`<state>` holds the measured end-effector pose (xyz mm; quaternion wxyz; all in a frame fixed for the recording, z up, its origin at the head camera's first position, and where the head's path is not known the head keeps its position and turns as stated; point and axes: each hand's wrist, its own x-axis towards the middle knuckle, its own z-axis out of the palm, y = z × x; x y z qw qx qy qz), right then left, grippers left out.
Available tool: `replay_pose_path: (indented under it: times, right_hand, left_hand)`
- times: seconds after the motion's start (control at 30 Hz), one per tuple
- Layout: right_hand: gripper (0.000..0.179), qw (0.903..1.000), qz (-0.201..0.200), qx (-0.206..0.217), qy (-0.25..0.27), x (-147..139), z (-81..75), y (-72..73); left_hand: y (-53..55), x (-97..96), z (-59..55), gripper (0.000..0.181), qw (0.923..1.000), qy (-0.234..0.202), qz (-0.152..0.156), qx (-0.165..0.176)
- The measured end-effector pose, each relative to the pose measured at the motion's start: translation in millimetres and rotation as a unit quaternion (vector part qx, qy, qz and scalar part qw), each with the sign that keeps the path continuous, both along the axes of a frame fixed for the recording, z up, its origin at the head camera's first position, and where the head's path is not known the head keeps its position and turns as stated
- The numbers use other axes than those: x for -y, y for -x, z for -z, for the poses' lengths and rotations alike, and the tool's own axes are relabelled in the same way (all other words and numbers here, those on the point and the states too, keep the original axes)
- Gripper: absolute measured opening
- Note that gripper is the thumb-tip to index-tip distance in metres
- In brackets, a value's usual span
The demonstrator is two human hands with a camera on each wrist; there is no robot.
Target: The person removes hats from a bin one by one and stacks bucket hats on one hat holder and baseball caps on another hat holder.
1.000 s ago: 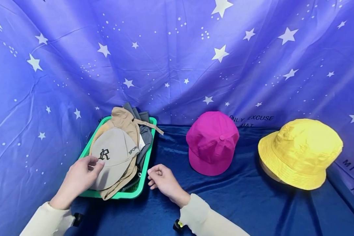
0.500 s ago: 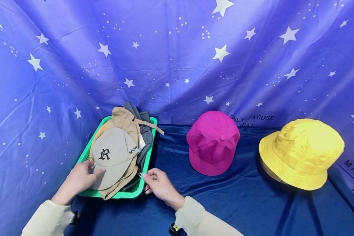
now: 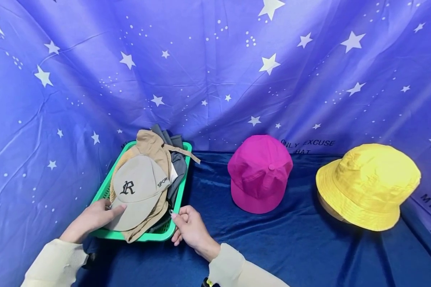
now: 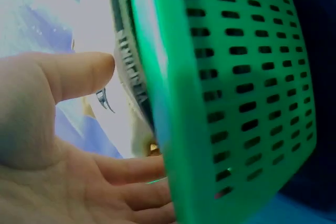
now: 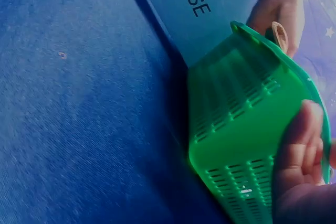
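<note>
In the head view, a green plastic basket (image 3: 149, 238) at the left holds several piled hats. On top lies a grey-beige baseball cap (image 3: 138, 171) with a black letter R, over a tan hat (image 3: 151, 139) with a strap and a dark grey hat (image 3: 178, 163). My left hand (image 3: 93, 218) is at the near left corner, its thumb by the cap's brim. Straight fingers (image 4: 131, 169) reach past the rim, their tips hidden. My right hand (image 3: 192, 229) grips the basket's right rim, thumb on top and fingers curled against the outside.
A magenta cap (image 3: 260, 173) stands on the dark blue cloth (image 3: 258, 247), right of the basket. Farther right sits a yellow bucket hat (image 3: 370, 183) with something tan beneath it. A blue star-patterned curtain (image 3: 208, 71) rises close behind.
My right hand has moved left from beside the basket onto its rim. My left hand has lowered from above the cap to the basket's near left corner. The hats stay put.
</note>
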<state>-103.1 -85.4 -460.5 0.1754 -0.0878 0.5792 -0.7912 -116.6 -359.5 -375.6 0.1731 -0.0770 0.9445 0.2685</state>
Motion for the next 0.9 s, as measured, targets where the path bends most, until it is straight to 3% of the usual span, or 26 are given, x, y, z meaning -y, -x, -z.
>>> replay_pose_path:
  times: [0.1,0.27,0.37,0.6,0.9]
  right_hand:
    - [0.015,0.9999,0.010,-0.003,-0.005,1.6,1.5,-1.4]
    - [0.014,0.9999,0.014,-0.008,-0.003,2.8,2.8,-1.1]
    - [0.015,0.9999,0.010,-0.012,-0.005,3.2,2.8,-1.0]
    - [0.015,0.9997,0.010,-0.021,0.002,2.4,2.8,-1.1]
    - [0.015,0.9996,0.006,-0.028,0.001,1.4,1.1,-1.4]
  left_hand:
    - [2.2,-0.1,0.3,0.066,0.9997,-0.010,-0.003,0.022]
    - [4.0,-3.3,0.1,0.104,0.9995,-0.008,-0.011,0.028]
    - [4.2,-4.6,-0.9,0.116,0.9986,-0.022,-0.026,0.041]
    - [6.5,-5.2,-1.6,0.123,0.9962,-0.045,-0.040,0.063]
    - [3.5,0.6,-5.7,0.118,0.9910,-0.085,-0.092,0.049]
